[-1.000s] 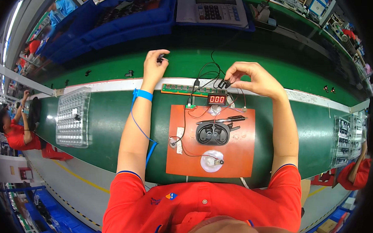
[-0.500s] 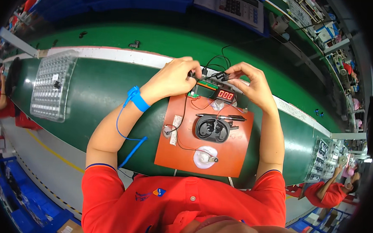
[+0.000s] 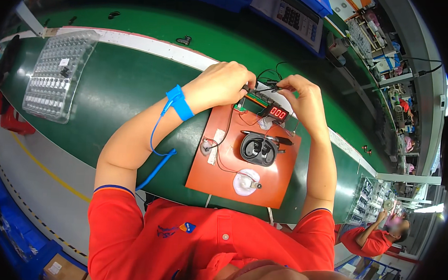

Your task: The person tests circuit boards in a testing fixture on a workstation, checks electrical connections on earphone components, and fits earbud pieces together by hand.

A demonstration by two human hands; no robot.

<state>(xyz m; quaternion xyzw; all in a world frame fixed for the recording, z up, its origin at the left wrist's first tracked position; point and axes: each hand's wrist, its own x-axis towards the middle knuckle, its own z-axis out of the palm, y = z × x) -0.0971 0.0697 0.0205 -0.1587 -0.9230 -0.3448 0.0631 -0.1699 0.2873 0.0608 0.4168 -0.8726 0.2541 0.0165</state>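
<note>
My left hand (image 3: 226,85), with a blue wrist strap (image 3: 180,103) on its wrist, is closed at the far edge of an orange-red mat (image 3: 222,178). A dark thing at its fingertips is mostly hidden. My right hand (image 3: 303,96) pinches a black cable (image 3: 273,87) just beyond a small meter (image 3: 276,112) with a lit red display. Between the hands lies a narrow circuit board (image 3: 259,100). Nearer me on the mat, an open black earbud case (image 3: 258,151) holds dark earbuds, with a black pen (image 3: 279,140) along its far side.
A round white pad (image 3: 246,184) with a small metal-ended part lies on the mat's near side. At the left stands a clear plastic tray (image 3: 54,88). A white rail (image 3: 153,45) borders the green bench beyond my hands. A calculator (image 3: 293,19) is farther off; a co-worker (image 3: 368,241) sits at right.
The whole view has shifted and turned slightly. Both hands stay at the far edge of the mat, with the right hand still pinching the cable.
</note>
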